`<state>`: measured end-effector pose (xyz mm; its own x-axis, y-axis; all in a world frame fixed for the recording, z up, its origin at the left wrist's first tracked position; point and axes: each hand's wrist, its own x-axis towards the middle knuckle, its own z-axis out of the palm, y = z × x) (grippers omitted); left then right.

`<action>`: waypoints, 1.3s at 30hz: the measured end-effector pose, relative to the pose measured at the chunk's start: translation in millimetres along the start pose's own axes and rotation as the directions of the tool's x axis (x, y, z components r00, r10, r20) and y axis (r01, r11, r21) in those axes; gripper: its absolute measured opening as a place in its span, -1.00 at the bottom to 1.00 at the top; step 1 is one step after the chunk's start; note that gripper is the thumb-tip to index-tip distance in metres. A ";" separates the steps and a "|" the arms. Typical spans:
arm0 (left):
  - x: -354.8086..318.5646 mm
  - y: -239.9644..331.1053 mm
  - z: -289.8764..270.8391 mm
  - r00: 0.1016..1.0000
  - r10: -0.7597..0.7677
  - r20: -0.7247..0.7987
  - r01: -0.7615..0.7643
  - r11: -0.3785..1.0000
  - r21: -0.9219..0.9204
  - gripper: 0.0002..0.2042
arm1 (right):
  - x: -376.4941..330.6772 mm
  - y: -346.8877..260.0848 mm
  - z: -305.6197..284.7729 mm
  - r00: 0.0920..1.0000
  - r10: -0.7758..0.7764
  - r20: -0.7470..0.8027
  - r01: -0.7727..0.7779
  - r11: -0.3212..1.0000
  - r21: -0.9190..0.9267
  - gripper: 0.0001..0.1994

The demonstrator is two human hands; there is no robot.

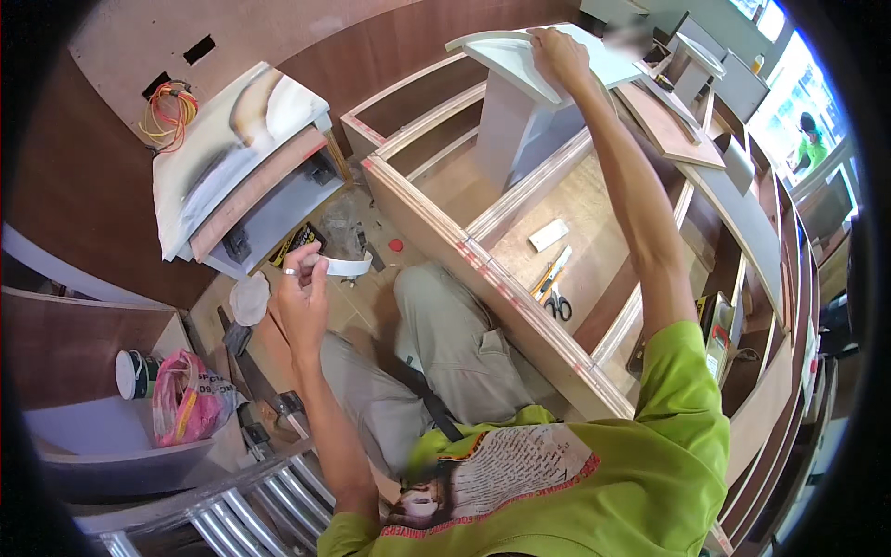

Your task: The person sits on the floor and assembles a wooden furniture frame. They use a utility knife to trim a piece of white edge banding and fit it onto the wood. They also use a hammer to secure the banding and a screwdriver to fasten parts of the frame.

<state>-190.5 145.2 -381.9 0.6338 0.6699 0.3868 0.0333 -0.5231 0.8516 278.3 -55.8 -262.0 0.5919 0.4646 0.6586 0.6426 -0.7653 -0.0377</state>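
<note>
My left hand is closed, pinching a short white strip that curls out to the right above the floor. My right arm reaches far forward. At its end my right hand, with fingers curled, rests at the curved white top of a white cabinet piece. Whatever lies under those fingers is hidden. The cabinet piece stands inside an open plywood frame. Within a bay of that frame lie a small white block, a utility knife and black-handled scissors.
A stained white-topped unit stands at the left, with coiled orange and yellow cable behind it. A pink plastic bag and a metal ladder are at lower left. Loose boards lie over the frame's far right. Another person is outside.
</note>
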 end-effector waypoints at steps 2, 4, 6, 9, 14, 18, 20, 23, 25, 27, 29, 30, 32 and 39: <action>-2.7 -3.7 0.2 1.000 -0.009 0.010 0.010 0.997 -0.073 -0.81 | 12.9 -6.0 -0.7 0.960 0.070 0.272 -0.031 0.989 -0.145 -0.67; -5.3 -6.6 2.7 1.000 -0.014 0.024 0.017 0.993 -0.114 -0.81 | 24.6 24.4 29.6 0.973 0.011 0.229 0.026 0.987 -0.158 -0.63; -7.6 -10.0 1.9 1.000 -0.017 0.018 0.019 0.994 -0.109 -0.81 | 30.5 37.4 35.1 0.984 -0.031 0.178 0.065 0.980 -0.188 -0.57; -5.6 -16.6 0.5 1.000 -0.019 0.008 0.019 0.990 -0.141 -0.80 | 22.3 2.3 -7.5 0.992 -0.114 0.056 0.123 0.974 -0.188 -0.46; 10.4 -14.3 -8.8 0.999 -0.037 -0.013 0.035 0.993 -0.111 -0.79 | -10.5 -153.0 -72.0 0.939 -0.090 -0.333 0.294 0.717 0.632 -0.69; 22.4 -19.8 -12.9 0.998 0.005 -0.056 -0.019 0.967 -0.255 -0.80 | -119.2 -254.9 -47.7 0.918 -0.396 0.025 0.117 0.329 0.937 -0.66; 29.8 -13.4 -14.2 0.998 0.046 -0.041 -0.056 0.955 -0.292 -0.81 | -175.3 -274.5 -17.6 0.873 -0.485 0.047 0.095 0.265 0.960 -0.64; 35.8 -19.3 -25.4 0.999 0.028 -0.042 -0.039 0.951 -0.306 -0.78 | -209.1 -293.9 -1.2 0.724 -0.502 0.473 -0.448 0.179 0.876 -0.74; 38.4 -24.1 -27.7 0.998 0.021 -0.067 -0.044 0.930 -0.364 -0.74 | -212.7 -300.3 4.1 0.684 -0.481 0.548 -0.565 0.125 0.815 -0.79; 41.1 -32.0 -22.6 0.994 0.018 -0.111 -0.071 0.864 -0.498 -0.68 | -213.8 -305.5 10.0 0.715 -0.435 0.547 -0.602 0.013 0.798 -0.83; 38.1 -36.4 -8.2 0.988 -0.032 -0.154 -0.058 0.833 -0.550 -0.62 | -213.7 -304.6 26.4 0.790 -0.366 0.492 -0.546 -0.058 0.836 -0.82; 36.7 -39.8 -1.7 0.983 -0.058 -0.175 -0.054 0.818 -0.572 -0.59 | -215.0 -304.2 34.7 0.824 -0.330 0.460 -0.513 -0.094 0.853 -0.82; 40.3 -52.7 5.7 0.985 -0.105 -0.136 0.008 0.819 -0.574 -0.53 | -216.5 -309.1 41.4 0.815 -0.300 0.496 -0.552 -0.140 0.822 -0.81; 48.5 -77.4 42.3 0.977 -0.203 -0.059 0.158 0.887 -0.434 -0.80 | -226.7 -302.3 48.9 0.728 -0.239 0.643 -0.678 -0.109 0.727 -0.80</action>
<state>-129.7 195.9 -444.0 0.5667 0.7924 0.2259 -0.2054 -0.1297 0.9700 -26.4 92.0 -436.7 0.5902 0.8072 0.0048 -0.1180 0.0922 -0.9887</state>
